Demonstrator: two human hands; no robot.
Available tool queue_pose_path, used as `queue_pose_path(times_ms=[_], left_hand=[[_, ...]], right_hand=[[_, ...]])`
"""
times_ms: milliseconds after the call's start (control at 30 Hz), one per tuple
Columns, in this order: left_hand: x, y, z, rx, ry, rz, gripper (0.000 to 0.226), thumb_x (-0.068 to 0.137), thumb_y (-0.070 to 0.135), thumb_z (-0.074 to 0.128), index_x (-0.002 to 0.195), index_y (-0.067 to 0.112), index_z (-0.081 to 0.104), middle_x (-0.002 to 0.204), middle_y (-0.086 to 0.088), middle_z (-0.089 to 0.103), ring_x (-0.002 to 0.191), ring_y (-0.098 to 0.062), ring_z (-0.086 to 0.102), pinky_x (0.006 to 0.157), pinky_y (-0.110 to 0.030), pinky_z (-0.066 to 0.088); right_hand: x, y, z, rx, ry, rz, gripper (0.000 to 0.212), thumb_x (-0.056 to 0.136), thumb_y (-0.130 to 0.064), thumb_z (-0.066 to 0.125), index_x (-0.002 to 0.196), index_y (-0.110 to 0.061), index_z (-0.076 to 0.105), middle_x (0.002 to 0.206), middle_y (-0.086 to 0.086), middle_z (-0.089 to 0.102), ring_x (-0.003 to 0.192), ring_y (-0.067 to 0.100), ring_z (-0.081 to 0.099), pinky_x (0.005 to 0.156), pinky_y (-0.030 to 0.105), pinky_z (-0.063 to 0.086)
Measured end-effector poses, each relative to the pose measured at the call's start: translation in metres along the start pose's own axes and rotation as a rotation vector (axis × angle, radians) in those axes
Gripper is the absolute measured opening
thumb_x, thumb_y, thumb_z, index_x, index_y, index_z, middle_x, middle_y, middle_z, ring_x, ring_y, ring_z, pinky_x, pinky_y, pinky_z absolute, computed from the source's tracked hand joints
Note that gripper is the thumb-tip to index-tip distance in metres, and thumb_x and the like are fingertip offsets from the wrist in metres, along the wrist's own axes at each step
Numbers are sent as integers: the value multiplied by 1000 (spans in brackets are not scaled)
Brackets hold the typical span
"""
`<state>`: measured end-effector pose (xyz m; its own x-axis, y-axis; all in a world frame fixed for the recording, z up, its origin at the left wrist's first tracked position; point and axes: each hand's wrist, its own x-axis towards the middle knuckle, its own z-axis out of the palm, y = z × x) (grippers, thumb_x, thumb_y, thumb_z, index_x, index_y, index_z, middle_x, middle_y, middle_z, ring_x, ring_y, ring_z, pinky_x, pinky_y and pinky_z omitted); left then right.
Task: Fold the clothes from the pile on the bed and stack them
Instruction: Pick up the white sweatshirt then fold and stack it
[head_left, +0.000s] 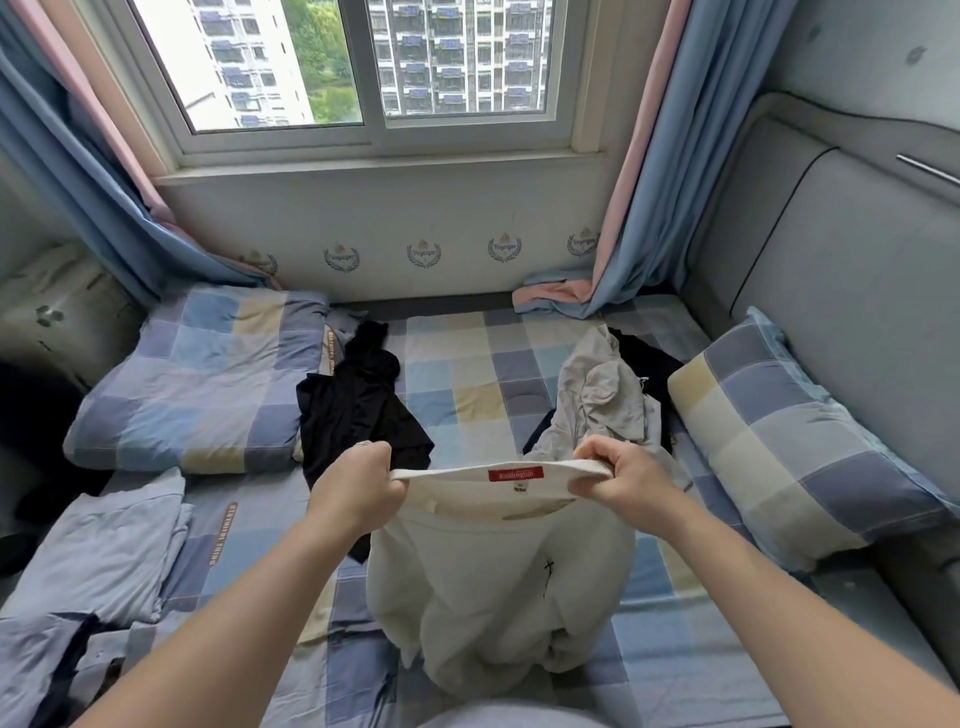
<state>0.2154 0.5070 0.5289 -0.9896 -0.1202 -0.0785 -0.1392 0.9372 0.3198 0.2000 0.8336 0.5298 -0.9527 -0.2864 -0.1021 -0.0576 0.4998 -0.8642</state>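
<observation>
A white garment (493, 582) with a red label at its neckline hangs above the checked bed. My left hand (358, 483) grips the left end of its collar, and my right hand (623, 478) pinches the right end, so the collar is stretched between them. The lower part bunches on the sheet. Behind my right hand lies a crumpled beige garment (597, 395) on top of a black piece (644, 364). A loose black garment (358, 400) lies behind my left hand. Folded light blue clothes (104, 551) sit at the left.
A checked pillow (202, 379) lies at the far left and another (789, 441) leans by the grey padded headboard (857, 270) on the right. Blue and pink curtains (649, 208) hang down onto the bed's far edge under the window.
</observation>
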Motion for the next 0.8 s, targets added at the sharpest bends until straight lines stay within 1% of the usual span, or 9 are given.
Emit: queue_pose_path(times_ms=[100, 200, 267, 333, 533, 600, 667, 733, 800], left_hand=[[4, -7, -1, -93, 48, -9, 11, 79, 6, 50, 79, 16, 45, 75, -2, 54, 66, -22, 51, 53, -32, 34], [9, -11, -3, -213, 11, 7, 26, 76, -1, 43, 74, 24, 48, 71, 0, 58, 65, -22, 54, 54, -30, 37], [13, -13, -4, -299, -31, 6, 27, 74, -2, 42, 66, 23, 48, 67, 1, 55, 65, -20, 49, 54, -30, 32], [15, -19, -5, -373, -72, -24, 17, 74, 8, 41, 62, 19, 46, 63, 1, 50, 63, -19, 45, 55, -31, 29], [10, -43, -3, -490, -141, -7, 21, 73, 34, 37, 61, 16, 37, 54, 11, 37, 54, -12, 35, 57, -33, 26], [11, -51, -10, -562, -155, 29, 43, 80, 51, 44, 64, 11, 44, 60, 8, 38, 57, -10, 36, 59, -32, 27], [13, -56, -25, -600, -168, 51, 55, 82, 63, 56, 65, 12, 46, 61, 8, 37, 55, -8, 36, 55, -28, 27], [17, -64, -47, -589, -192, 60, 50, 78, 56, 75, 63, 17, 47, 55, 11, 40, 51, -5, 37, 50, -22, 27], [24, -75, -68, -474, -239, 94, 32, 76, 39, 87, 73, 16, 64, 63, 8, 61, 58, -6, 53, 58, -22, 40]], right_hand=[[9, 19, -8, -363, -66, 93, 37, 81, 0, 59, 93, -35, 62, 90, -4, 63, 83, 16, 58, 66, 27, 45], [17, 23, -14, -487, 33, 118, 35, 82, 6, 49, 97, -19, 69, 96, 0, 58, 88, 18, 52, 70, 28, 36], [22, 22, -17, -437, 97, 140, 21, 85, 0, 50, 83, -10, 68, 87, 1, 58, 84, 20, 51, 70, 31, 33], [26, 25, -20, -342, 95, 192, 22, 89, -12, 46, 71, -2, 56, 71, 1, 55, 73, 22, 49, 64, 35, 33], [36, 31, -14, -40, 15, 192, 65, 71, -46, 36, 92, 13, 53, 82, 13, 57, 80, 24, 49, 74, 43, 41], [40, 26, -10, 56, 11, 189, 69, 74, -51, 43, 98, 13, 52, 86, 19, 58, 83, 24, 50, 76, 45, 44], [40, 11, -9, 156, -28, 204, 66, 83, -59, 65, 96, 5, 54, 84, 11, 59, 76, 21, 55, 68, 38, 46], [42, -9, -15, 244, -128, 201, 57, 75, -54, 81, 95, -7, 57, 82, 5, 63, 71, 16, 59, 60, 27, 50], [46, -31, -24, 325, -279, 223, 58, 67, -40, 87, 106, -5, 62, 93, 10, 71, 79, 21, 67, 64, 28, 56]])
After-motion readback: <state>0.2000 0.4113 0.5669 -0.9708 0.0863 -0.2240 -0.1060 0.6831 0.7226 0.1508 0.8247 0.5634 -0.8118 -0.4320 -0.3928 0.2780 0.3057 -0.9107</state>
